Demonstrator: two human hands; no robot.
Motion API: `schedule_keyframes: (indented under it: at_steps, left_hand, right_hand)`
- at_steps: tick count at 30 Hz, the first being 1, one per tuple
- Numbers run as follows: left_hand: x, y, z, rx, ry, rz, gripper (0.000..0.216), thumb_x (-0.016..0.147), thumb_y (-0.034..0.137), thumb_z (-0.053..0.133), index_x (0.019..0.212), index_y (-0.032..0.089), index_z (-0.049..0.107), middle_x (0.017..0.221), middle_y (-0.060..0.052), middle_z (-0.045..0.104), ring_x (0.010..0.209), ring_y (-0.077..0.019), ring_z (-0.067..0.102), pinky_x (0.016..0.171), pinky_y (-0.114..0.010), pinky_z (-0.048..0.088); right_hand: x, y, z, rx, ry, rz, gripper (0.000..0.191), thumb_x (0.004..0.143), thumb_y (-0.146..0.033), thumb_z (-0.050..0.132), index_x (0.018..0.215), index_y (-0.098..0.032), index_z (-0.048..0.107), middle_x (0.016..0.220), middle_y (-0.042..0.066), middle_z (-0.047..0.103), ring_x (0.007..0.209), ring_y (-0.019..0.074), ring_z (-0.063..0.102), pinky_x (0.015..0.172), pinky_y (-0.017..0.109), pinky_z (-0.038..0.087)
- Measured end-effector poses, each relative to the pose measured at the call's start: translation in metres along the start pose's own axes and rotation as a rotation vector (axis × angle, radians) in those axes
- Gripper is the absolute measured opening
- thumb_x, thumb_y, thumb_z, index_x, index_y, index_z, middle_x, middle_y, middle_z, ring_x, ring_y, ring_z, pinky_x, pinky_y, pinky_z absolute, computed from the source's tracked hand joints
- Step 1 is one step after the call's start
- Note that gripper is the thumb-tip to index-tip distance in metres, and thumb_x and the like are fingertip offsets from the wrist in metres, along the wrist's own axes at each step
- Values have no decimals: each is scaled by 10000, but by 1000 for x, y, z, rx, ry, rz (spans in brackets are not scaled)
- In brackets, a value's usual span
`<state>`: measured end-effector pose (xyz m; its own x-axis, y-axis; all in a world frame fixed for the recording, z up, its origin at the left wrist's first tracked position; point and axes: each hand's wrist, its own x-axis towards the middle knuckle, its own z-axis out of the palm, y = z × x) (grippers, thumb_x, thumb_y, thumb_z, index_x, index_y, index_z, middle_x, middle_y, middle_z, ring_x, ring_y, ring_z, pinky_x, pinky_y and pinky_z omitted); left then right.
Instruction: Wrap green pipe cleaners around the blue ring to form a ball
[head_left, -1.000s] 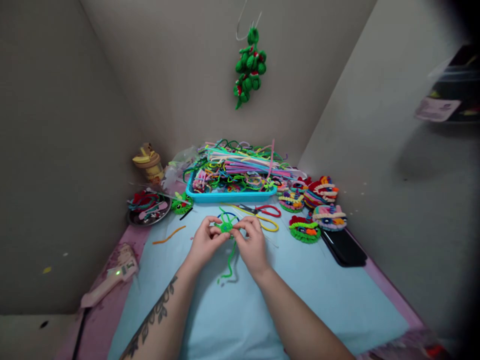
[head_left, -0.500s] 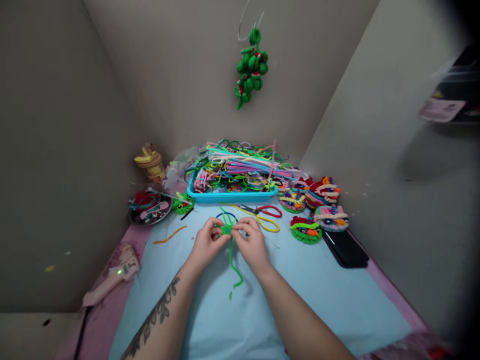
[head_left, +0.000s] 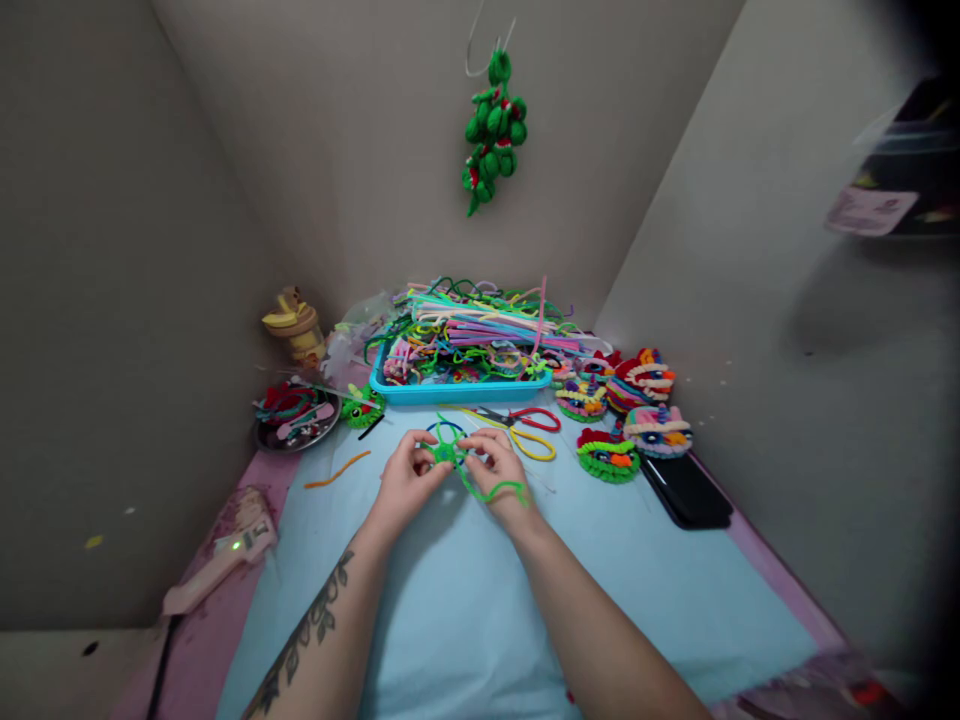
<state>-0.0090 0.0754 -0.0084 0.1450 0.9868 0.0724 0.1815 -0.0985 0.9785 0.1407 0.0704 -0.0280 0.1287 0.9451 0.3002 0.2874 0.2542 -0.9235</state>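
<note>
Between my two hands is a piece of bent green pipe cleaners (head_left: pixel 445 453), with several thin ends sticking up from a denser middle. My left hand (head_left: pixel 409 478) pinches its left side between thumb and fingers. My right hand (head_left: pixel 496 468) grips the right side the same way, fingertips close together. One long green end trails from the piece over my right hand toward the wrist. Just behind lies a dark blue ring (head_left: pixel 448 427), partly covered by the green piece. Scissors (head_left: pixel 517 420) with red and yellow handles lie beyond my right hand.
A blue tray (head_left: pixel 465 394) heaped with pipe cleaners stands at the back. Finished colourful figures (head_left: pixel 609 455) and a black phone (head_left: pixel 686 492) are on the right. To the left are a metal bowl (head_left: pixel 300 443), an orange pipe cleaner (head_left: pixel 337 470) and a pink glue gun (head_left: pixel 225 562).
The green piece has turned in my fingers. Its long end, which hung down toward me, now swings right across my right hand. The view has shifted slightly.
</note>
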Motion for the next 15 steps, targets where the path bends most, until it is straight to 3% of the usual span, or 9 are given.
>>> schedule_keyframes:
  at_steps: [4,10,15]
  left_hand:
    - [4,-2,-1,-181,59,-62,384,644,309,685,902,200,423,498,107,431,435,-55,369,480,-173,268]
    - [4,-1,0,-263,54,-107,403,635,284,695,915,194,420,542,85,515,486,-58,452,503,-168,311]
    - [3,-1,2,-327,61,-126,391,649,297,682,919,189,419,569,69,556,502,-58,473,516,-168,325]
  right_hand:
    - [-4,-7,1,-5,-76,-107,341,676,-76,524,938,-251,653,972,37,490,887,169,535,778,302,463]
    - [-6,-12,0,-100,-38,-226,158,737,-130,551,808,-236,646,868,37,517,878,186,522,810,339,443]
    - [-6,-13,0,-81,-28,-223,92,760,-155,550,731,-214,615,832,33,519,844,176,521,785,322,435]
